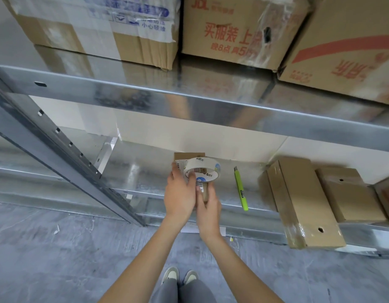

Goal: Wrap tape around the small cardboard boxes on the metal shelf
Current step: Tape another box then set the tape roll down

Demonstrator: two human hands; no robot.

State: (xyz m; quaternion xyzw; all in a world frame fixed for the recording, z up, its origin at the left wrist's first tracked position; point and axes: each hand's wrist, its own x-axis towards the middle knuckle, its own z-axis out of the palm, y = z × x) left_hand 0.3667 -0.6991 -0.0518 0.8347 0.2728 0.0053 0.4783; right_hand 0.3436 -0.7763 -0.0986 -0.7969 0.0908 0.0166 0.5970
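The small cardboard box [190,155] stood on the metal shelf [145,171], the left hand [180,193] steadying it, fingers closed on its side. The right hand [208,206] apparently gripped the tape roll [202,169] held against it. Judged light, stiff and crushable; hold by the edges.

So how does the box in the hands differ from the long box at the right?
The held box is small, mostly hidden behind the tape roll and both hands; the long box lies free on the shelf, overhanging its front edge. The held box carries a white label; the long box shows glossy tape. Both are brown cardboard.
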